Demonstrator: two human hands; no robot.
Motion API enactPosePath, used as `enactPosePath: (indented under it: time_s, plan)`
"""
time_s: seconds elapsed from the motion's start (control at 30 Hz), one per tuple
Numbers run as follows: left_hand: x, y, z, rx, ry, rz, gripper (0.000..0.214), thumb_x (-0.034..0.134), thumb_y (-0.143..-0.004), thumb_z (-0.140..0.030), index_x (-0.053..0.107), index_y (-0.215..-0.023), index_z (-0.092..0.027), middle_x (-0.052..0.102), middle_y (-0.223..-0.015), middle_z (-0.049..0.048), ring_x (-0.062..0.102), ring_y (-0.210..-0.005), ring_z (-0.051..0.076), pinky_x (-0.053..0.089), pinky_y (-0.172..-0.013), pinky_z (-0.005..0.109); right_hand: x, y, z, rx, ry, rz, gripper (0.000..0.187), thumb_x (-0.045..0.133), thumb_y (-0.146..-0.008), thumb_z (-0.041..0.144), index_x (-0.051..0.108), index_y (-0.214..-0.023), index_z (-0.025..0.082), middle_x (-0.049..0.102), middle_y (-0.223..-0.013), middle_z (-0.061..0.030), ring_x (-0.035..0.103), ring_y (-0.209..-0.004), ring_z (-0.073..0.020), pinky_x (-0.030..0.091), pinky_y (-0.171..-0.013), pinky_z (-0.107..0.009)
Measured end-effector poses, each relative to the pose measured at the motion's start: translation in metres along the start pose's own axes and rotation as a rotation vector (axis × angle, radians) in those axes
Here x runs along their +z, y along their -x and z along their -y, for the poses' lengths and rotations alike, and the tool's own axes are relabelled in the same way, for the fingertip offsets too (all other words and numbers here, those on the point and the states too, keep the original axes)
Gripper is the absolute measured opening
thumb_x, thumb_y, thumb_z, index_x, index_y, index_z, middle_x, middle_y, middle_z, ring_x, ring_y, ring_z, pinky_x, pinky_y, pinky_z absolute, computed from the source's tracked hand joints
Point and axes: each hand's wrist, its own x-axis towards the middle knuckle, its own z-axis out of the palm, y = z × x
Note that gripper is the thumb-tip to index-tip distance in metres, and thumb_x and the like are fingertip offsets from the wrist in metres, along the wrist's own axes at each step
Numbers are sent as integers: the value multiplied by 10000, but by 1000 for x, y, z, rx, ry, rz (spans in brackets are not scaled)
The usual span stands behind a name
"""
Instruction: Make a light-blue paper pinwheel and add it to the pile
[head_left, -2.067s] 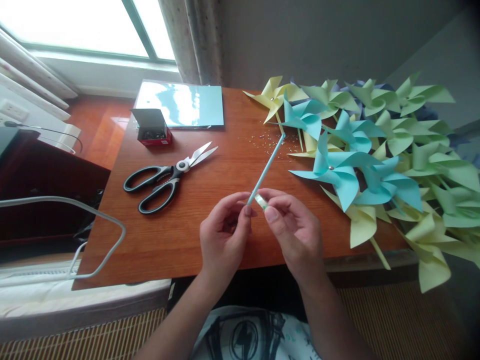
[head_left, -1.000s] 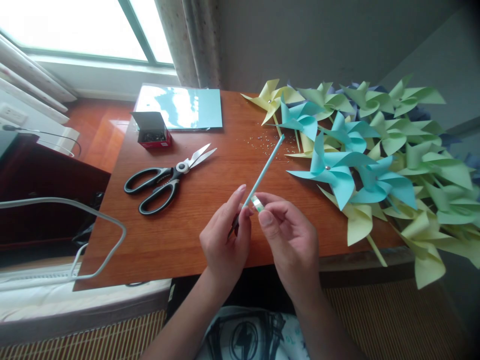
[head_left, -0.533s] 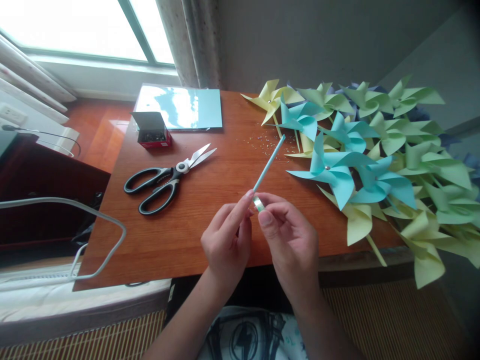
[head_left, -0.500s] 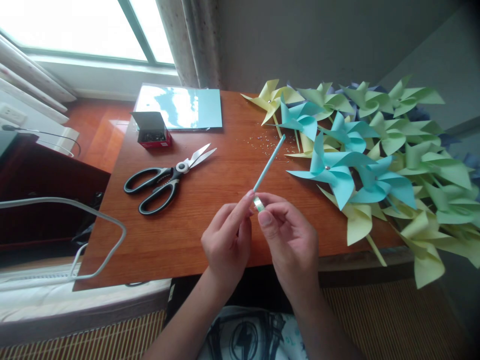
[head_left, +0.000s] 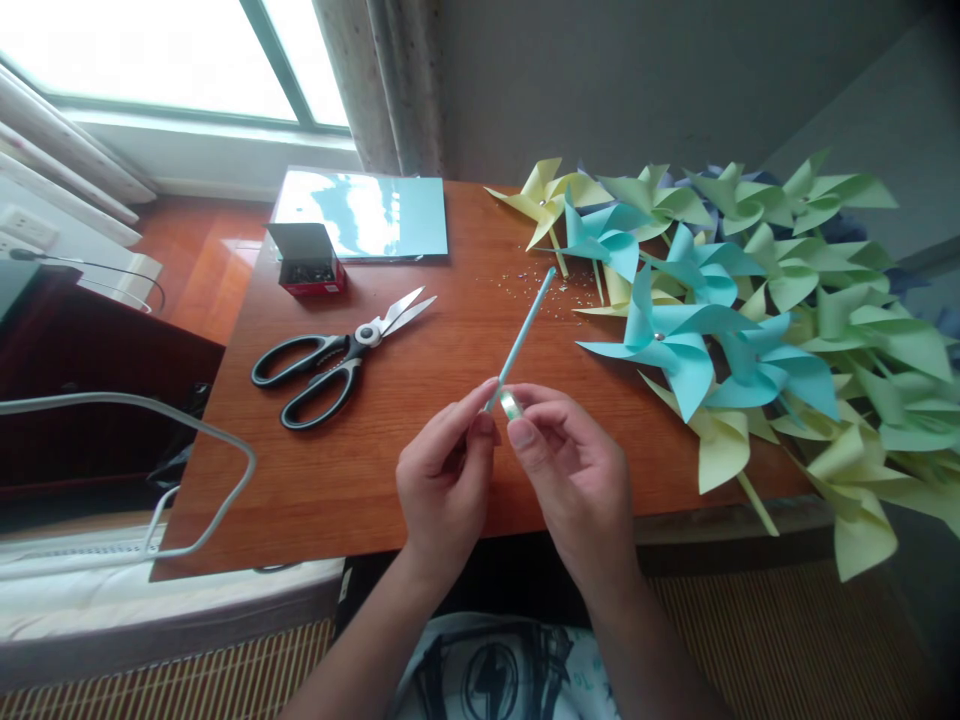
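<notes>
My left hand [head_left: 444, 478] pinches the near end of a thin light-blue paper stick [head_left: 523, 330] that slants up and away over the wooden table [head_left: 375, 470]. My right hand [head_left: 576, 478] is closed beside it, thumb and fingers pressing a small shiny strip, apparently tape [head_left: 511, 404], against the stick's near end. Both hands hover above the table's front edge.
Black-handled scissors [head_left: 330, 358] lie to the left. Behind them stand a small red box with an open lid [head_left: 306, 262] and a light-blue paper sheet [head_left: 367, 212]. Several blue, green and yellow paper pinwheels [head_left: 720, 300] cover the right side. Tiny shiny bits [head_left: 529, 280] are scattered mid-table.
The stick's far tip has swung slightly left and both hands have shifted a little left. My left index finger, raised a second ago, now lies along the stick.
</notes>
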Motion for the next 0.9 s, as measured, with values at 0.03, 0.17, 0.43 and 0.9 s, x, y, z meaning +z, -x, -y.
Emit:
enactPosePath:
  time_s: [0.03,0.17,0.43,0.9]
  plan:
    - [0,0,0,-58,49,2,291,688,-909,-244,769,-1186,-277,780,-964,46,699,-775,144,565,-725,229,0,0,1,7,2,7,141,695,-915,348,678,-846,226,712,-1156,-83,678,-1091,-243,542,-954,-393]
    - [1,1,1,-253,268,23,305,714,-898,-292,760,-1199,-270,725,-791,14,566,-571,73,461,-515,163,-1,-2,6,47,33,42,160,688,-920,339,668,-828,210,704,-1141,-87,672,-1078,-241,530,-945,-390]
    - [1,-3,-9,-459,593,49,254,760,-858,-250,787,-1110,-230,617,-676,-12,445,-519,28,344,-455,116,-5,-5,6,87,-22,93,195,679,-925,338,666,-778,209,687,-1082,-51,652,-1020,-202,495,-881,-328]
    - [-6,-5,-25,-702,842,209,221,723,-875,-192,778,-1088,-215,550,-632,-37,331,-426,-25,271,-439,97,-14,-12,3,192,-93,190,154,623,-936,331,682,-1036,230,677,-998,-19,620,-954,-181,480,-824,-299]
